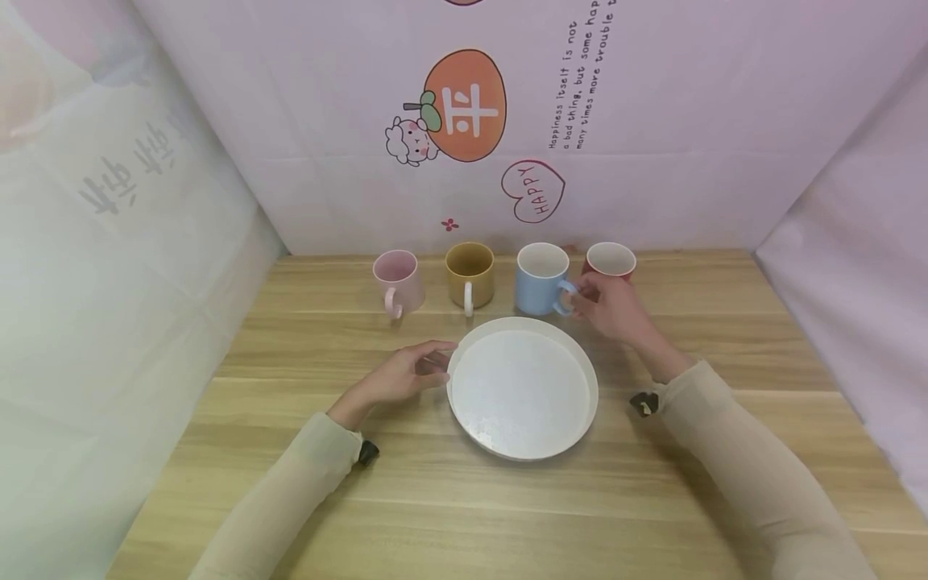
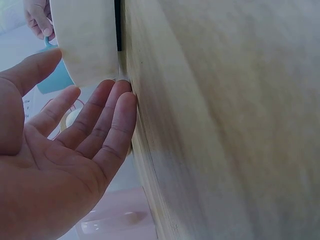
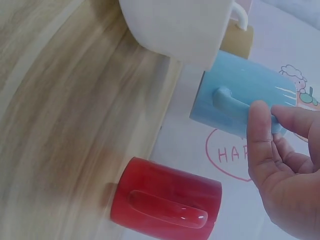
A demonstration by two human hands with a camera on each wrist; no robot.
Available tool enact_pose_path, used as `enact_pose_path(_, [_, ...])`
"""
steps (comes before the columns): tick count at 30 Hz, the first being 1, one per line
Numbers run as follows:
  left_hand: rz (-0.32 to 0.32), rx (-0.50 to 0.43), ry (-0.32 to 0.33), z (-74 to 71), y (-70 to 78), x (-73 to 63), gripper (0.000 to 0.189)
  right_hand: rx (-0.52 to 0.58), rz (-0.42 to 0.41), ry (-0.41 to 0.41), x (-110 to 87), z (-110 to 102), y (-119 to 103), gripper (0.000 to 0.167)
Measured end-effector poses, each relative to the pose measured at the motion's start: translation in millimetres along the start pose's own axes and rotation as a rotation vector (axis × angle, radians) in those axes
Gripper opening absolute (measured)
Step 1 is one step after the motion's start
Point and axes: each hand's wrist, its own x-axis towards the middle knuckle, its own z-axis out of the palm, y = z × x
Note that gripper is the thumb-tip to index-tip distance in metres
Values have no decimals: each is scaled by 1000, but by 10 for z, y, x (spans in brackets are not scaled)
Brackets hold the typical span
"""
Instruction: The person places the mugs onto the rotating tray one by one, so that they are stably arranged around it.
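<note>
My right hand [image 1: 612, 310] pinches the handle of a light blue mug [image 1: 535, 292] between thumb and fingertips. In the right wrist view, a strip of wall shows between the upright mug's base and the tabletop. A round white tray [image 1: 522, 395] with a low rim lies in front of the mugs. At the tray's left side rests my left hand [image 1: 402, 372], fingers spread and slightly bent, fingertips close to the rim; whether they touch it I cannot tell. A red mug [image 3: 165, 200] stands right of the blue one, partly hidden by my right hand in the head view.
A mustard mug with a white handle [image 1: 470, 278] and a pink mug [image 1: 399, 282] stand left of the blue one, near the back edge of the wooden table [image 1: 507, 515]. A printed cloth wall [image 1: 326, 161] rises behind them, with more cloth on both sides.
</note>
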Motion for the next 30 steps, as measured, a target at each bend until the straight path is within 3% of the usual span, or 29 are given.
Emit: enact_pose_path(30, [-8,48,-6,-10,6,-15,52,29,-8,-72,-241,-5,-276,20])
